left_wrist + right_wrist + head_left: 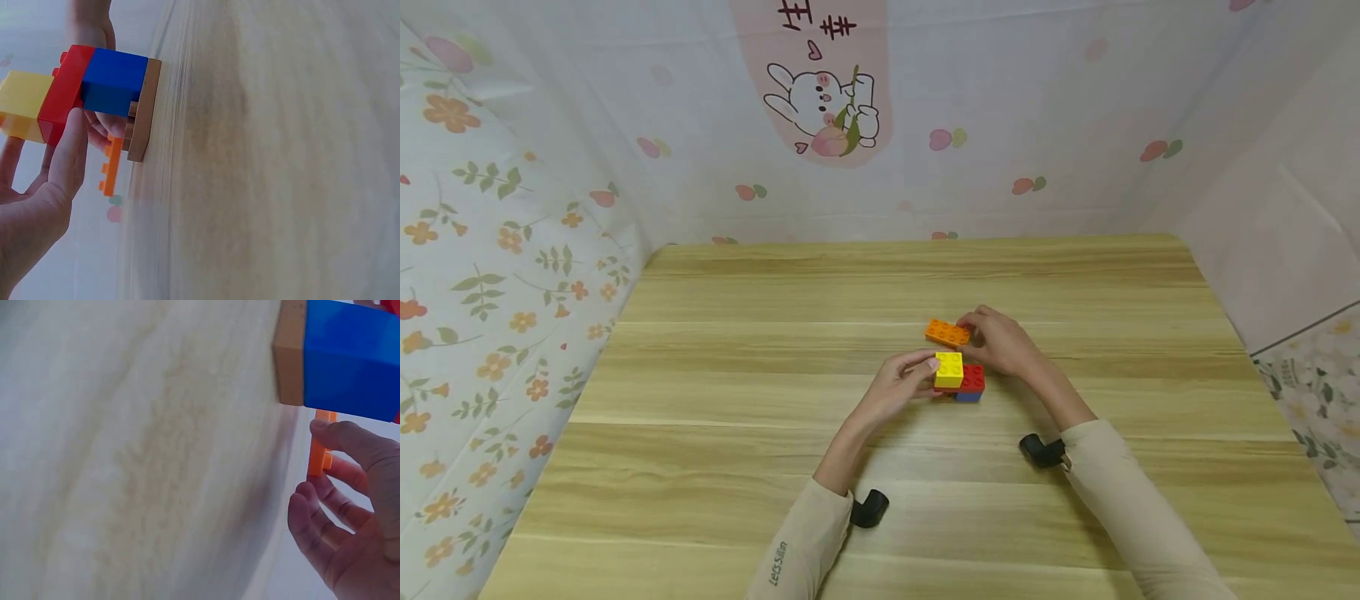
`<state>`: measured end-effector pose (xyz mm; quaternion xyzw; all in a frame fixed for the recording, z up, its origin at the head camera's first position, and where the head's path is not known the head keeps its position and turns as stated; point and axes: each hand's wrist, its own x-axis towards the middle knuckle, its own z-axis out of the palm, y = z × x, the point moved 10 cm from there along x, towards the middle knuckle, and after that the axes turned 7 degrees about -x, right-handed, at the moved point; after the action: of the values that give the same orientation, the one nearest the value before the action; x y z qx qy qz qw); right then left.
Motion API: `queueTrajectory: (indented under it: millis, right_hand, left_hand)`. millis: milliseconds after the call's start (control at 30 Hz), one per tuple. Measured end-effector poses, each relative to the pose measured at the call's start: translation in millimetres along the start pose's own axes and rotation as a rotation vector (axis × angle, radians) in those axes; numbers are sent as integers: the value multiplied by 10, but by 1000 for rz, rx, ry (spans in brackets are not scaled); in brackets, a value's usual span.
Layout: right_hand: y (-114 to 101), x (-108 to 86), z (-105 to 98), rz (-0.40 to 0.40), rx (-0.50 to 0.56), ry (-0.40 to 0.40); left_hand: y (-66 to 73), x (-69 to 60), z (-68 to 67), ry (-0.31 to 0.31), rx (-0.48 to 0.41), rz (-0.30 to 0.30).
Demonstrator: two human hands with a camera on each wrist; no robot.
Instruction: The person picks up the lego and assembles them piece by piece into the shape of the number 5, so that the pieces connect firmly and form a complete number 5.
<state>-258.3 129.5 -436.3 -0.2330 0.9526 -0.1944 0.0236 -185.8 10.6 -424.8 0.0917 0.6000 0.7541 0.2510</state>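
A stack stands on the table: a brown plate [145, 112] at the bottom, a blue brick [115, 81] on one end of it, a red brick [65, 94] across the blue one, and a yellow brick [949, 370] on top at the left. My left hand [895, 387] holds the stack's left side, fingers and thumb around the yellow and red bricks. Just behind the stack, my right hand [1000, 340] pinches the right end of a flat orange plate [946, 332] between thumb and fingers. In the right wrist view the orange plate [317, 450] stands partly hidden by the thumb.
The wooden table [737, 375] extends around both hands. A patterned cloth [962, 183] hangs behind the table's back edge, with more cloth at the left and right. Black wrist mounts [870, 509] sit at both sleeves.
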Motion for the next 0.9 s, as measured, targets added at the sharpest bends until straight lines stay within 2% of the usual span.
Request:
queueTrajectory:
  millis: [133, 400, 600, 800, 900]
  right_hand:
    - [-17, -50, -86, -12, 12, 27]
    - [-26, -166, -288, -7, 48, 74]
    - [-42, -213, -387, -15, 50, 109]
    - [-129, -256, -499, -39, 30, 157]
    - [-178, -287, -552, -50, 14, 176]
  left_hand:
    - [-4, 0, 4, -15, 3, 4]
    - [35, -14, 63, -99, 15, 76]
    - [57, -23, 68, -112, 76, 73]
    - [87, -28, 95, -131, 122, 95]
    - [81, -28, 120, -143, 142, 82]
